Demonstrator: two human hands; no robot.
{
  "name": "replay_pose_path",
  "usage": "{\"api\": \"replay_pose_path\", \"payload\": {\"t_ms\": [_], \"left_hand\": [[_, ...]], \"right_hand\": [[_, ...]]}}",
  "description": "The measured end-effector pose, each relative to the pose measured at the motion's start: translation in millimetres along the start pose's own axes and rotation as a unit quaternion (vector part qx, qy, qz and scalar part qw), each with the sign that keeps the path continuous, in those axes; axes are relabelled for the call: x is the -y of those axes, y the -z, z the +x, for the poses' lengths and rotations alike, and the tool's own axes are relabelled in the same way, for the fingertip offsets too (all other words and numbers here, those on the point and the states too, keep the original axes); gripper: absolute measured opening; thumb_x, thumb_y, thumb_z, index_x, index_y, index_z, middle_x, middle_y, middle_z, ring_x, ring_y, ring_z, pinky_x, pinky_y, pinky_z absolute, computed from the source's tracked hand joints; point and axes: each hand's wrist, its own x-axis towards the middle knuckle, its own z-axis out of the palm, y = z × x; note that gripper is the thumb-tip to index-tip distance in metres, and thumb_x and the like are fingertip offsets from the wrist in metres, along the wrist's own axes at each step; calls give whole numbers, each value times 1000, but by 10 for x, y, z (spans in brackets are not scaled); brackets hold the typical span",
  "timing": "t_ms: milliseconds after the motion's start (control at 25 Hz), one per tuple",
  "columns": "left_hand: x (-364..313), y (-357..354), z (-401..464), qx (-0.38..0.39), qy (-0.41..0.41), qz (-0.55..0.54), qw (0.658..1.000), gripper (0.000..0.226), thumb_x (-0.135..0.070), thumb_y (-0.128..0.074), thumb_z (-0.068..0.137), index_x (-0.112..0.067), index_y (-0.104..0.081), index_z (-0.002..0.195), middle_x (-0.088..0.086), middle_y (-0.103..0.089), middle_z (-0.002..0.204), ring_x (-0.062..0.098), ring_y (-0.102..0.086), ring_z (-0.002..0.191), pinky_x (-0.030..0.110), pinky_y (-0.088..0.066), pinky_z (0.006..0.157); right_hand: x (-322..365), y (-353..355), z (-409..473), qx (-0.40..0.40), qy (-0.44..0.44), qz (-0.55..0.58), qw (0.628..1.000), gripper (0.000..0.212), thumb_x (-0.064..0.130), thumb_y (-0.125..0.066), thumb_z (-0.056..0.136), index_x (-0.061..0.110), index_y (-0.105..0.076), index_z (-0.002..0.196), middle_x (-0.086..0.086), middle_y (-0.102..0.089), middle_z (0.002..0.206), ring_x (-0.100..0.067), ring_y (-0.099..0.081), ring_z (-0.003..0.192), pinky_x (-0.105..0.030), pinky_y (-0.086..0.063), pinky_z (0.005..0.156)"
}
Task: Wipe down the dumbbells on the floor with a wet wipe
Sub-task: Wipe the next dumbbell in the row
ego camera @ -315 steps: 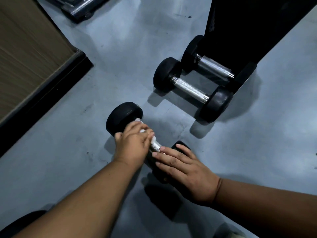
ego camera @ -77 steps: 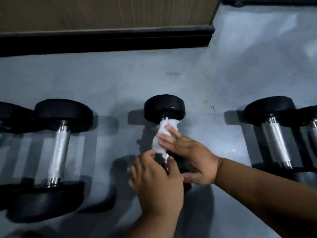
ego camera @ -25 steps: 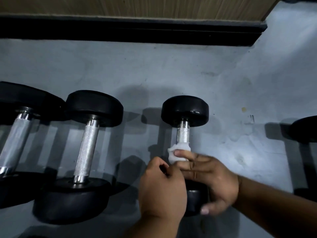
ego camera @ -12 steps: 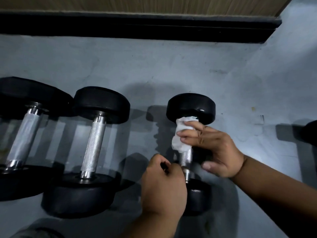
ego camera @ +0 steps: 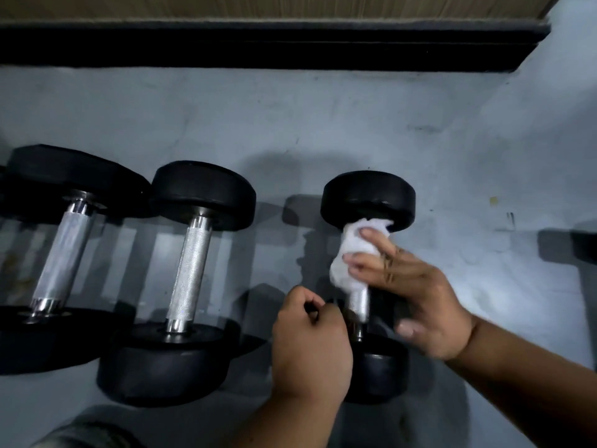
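- Since half a second ago the right hand [ego camera: 416, 295] has slid the wet wipe [ego camera: 353, 253] a little farther up the handle, so the cloth now bunches right against the far head of the small dumbbell [ego camera: 368, 198]; more bare knurled steel shows below it.
- Nearest the camera, a blurred grey shape sits at the bottom left edge; what it is cannot be told.
- Left hand [ego camera: 311, 347] comes up from the bottom centre, fingers curled into a loose fist beside the handle's lower end and over the near head; whether it actually grips the dumbbell cannot be told, as the hand itself hides the contact.
- Right hand reaches in from the lower right, fingers wrapped over the white wipe and pressing it round the upper part of the handle, thumb down on the right side.
- That small dumbbell lies on the grey floor [ego camera: 323, 124], right of centre, its handle running away from the viewer.
- Just left lies a middle dumbbell [ego camera: 190, 270], larger, parallel to it and untouched.
- Farther left, a large dumbbell [ego camera: 64, 250] lies close beside it, partly cut by the frame edge.
- Beyond them all, a black baseboard [ego camera: 258, 46] runs along under a wood-grain wall panel [ego camera: 258, 6].
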Motion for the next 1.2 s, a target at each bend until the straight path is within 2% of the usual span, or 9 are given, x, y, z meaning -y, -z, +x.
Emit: {"api": "replay_pose_path", "payload": {"t_ms": [160, 280, 400, 520, 680, 800, 960, 1080, 1200], "left_hand": [[9, 35, 52, 16, -13, -33, 999, 17, -2, -56, 88, -9, -53, 72, -4, -47, 49, 8, -37, 45, 21, -31, 44], [8, 50, 81, 19, -5, -52, 998, 12, 3, -54, 87, 1, -55, 75, 1, -45, 48, 8, -35, 43, 20, -27, 40], [21, 76, 93, 32, -8, -47, 998, 16, 3, -54, 87, -2, -54, 72, 6, -45, 51, 10, -36, 47, 23, -29, 43], [65, 82, 133, 36, -5, -61, 997, 22, 3, -53, 87, -7, -52, 68, 0, -44, 51, 11, -37, 49, 24, -31, 46], [78, 82, 170, 25, 6, -81, 996, 16, 6, -54, 87, 1, -54, 71, 5, -48, 54, 11, -38, 48, 20, -31, 43], [106, 91, 184, 32, 2, -77, 997, 24, 6, -54, 87, -6, -53, 66, 3, -45, 52, 12, -36, 48, 24, -31, 45], [139, 97, 223, 9, 13, -74, 997, 27, 6, -53, 88, -9, -53, 66, 4, -47, 52, 11, -40, 48, 23, -34, 46], [82, 112, 87, -62, -106, 45, 991, 21, -5, -59, 87, -18, -54, 71, 2, -55, 57, 12, -49, 50, 28, -41, 50], [-128, 29, -210, -6, -238, 65, 969, 14, -17, -64, 76, -28, -54, 77, -6, -60, 66, 8, -57, 60, 20, -44, 57]], "right_hand": [[93, -141, -112, 44, 76, 10, 996, 82, 67, -41, 103, -6, -71, 125, -15, -69, 135, -36, -55, 141, -60, -46, 112], [-100, 55, 179, 16, 32, 30, 999, 80, 64, -45, 104, -10, -67, 127, -21, -65, 139, -43, -47, 146, -64, -39, 117], [11, -111, -13, -5, 20, 9, 1000, 84, 67, -42, 103, -10, -67, 128, -19, -65, 139, -40, -47, 146, -62, -33, 122], [122, -245, -133, 38, 81, 24, 996, 81, 65, -43, 104, -8, -69, 127, -17, -69, 134, -33, -59, 137, -61, -38, 120], [-162, 64, 249, 20, 39, 36, 998, 79, 64, -46, 104, -9, -66, 129, -20, -64, 140, -42, -47, 146, -61, -37, 120], [-13, -183, -6, 3, 42, 28, 999, 82, 65, -46, 103, -11, -66, 128, -21, -66, 137, -40, -51, 143, -65, -32, 121], [2, -184, 23, 49, 88, 47, 994, 76, 60, -49, 105, -11, -69, 124, -20, -69, 133, -38, -58, 138, -62, -43, 116], [-165, 23, 266, 2, 44, 37, 998, 76, 60, -48, 105, -11, -68, 125, -21, -67, 134, -45, -47, 145, -60, -41, 118], [-61, -175, -31, -38, 5, 22, 999, 72, 59, -47, 106, -6, -69, 130, -14, -64, 143, -37, -44, 150, -56, -35, 123]]}}
